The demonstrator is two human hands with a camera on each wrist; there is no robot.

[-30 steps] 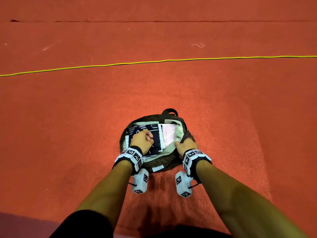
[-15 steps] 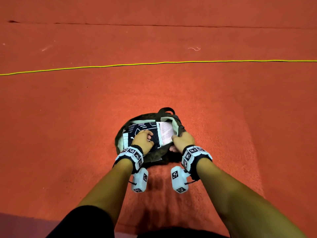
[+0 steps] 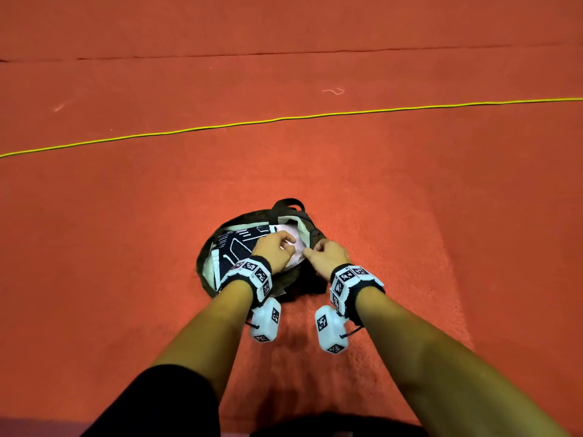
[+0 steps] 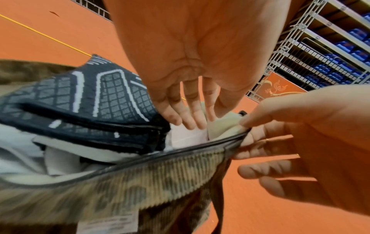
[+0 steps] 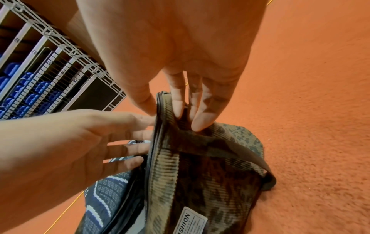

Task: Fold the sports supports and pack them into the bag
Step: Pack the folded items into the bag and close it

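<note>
The bag, brown and mottled, lay open on the orange floor right in front of the person, and the folded supports sat inside it. From the head camera only the top of the pile showed: a dark support with white lines on the left and a pale pink one beside it on the right. The left hand reached into the opening with its fingers bent over the pink piece. The right hand was at the bag's right rim.

The left wrist camera looked in from the near edge and showed what the head view hid: the dark support was folded in several layers, with white layers under it, and the left hand's straight fingers pressed down on a white piece next to it, holding nothing. It also showed the zip edge of the bag pulled taut, pinched by the right hand.

The right wrist camera showed the bag's ribbed outer cloth, its dark strap and a white label. The right hand gripped the rim between thumb and fingers.

A thin yellow line ran across the floor further off. Both wrist views caught metal racks holding blue items at the side of the room.
</note>
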